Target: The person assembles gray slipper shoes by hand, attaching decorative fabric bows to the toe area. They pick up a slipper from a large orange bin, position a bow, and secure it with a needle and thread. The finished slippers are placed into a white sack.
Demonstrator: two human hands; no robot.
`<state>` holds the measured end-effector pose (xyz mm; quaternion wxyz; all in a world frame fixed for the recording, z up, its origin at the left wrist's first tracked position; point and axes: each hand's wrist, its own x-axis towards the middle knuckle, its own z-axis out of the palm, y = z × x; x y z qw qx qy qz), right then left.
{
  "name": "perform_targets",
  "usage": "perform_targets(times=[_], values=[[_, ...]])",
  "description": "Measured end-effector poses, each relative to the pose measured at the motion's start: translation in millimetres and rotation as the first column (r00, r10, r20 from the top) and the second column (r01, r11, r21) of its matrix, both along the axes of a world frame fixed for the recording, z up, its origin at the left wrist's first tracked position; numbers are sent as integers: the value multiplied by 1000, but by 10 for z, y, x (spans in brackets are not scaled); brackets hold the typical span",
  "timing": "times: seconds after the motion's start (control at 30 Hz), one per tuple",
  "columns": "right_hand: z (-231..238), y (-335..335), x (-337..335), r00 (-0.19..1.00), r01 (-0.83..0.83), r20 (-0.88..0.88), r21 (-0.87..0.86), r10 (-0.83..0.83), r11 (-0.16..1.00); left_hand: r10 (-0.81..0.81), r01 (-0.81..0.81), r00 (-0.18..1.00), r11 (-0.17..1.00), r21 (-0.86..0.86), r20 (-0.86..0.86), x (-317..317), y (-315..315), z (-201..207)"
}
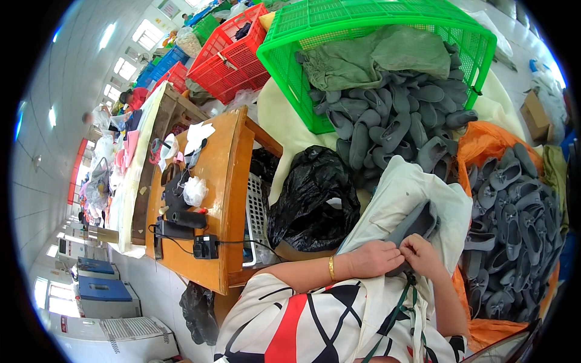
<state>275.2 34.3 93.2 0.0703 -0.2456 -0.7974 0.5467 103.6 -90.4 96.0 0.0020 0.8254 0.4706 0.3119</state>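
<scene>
A grey slip-on shoe point(411, 225) lies over my lap, its opening facing up and away from me. At its near end my left hand point(376, 259), with a gold bracelet on the wrist, has its fingers closed on the shoe. My right hand point(420, 253) pinches the same end, its fingertips almost meeting those of the left. What lies between the fingertips is too small to make out. Under the shoe a white cloth point(378, 206) covers my lap. Dark green cords point(399, 305) hang down below my hands.
Ahead, a tipped green crate point(369, 17) spills many grey shoes point(387, 121). More fill an orange sack point(484, 136) at my right. A black plastic bag point(315, 199) stands left of my lap, beside a wooden table point(227, 181) with a corded device point(205, 247). Red crates point(227, 57) stand behind.
</scene>
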Motion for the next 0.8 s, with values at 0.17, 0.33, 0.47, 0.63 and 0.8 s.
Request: perform_targets(times=[0.17, 0.33, 0.47, 0.63, 0.8], values=[[-427, -289, 23, 899, 320, -173, -368, -403, 873, 88, -71, 982, 992, -105, 170, 78, -54, -166], [-610, -256, 89, 742, 409, -152, -670, -653, 620, 73, -24, 991, 920, -391, 109, 95, 190, -29], [-337, -172, -18, 846, 349, -103, -634, -523, 690, 137, -40, 960, 930, -365, 244, 69, 41, -84], [-236, -89, 77, 770, 375, 36, -832, -636, 408, 100, 6, 961, 924, -383, 258, 166, 192, 18], [-204, -46, 192, 706, 290, -36, -897, -707, 335, 78, 24, 969, 915, -403, 234, 164, 188, 55]])
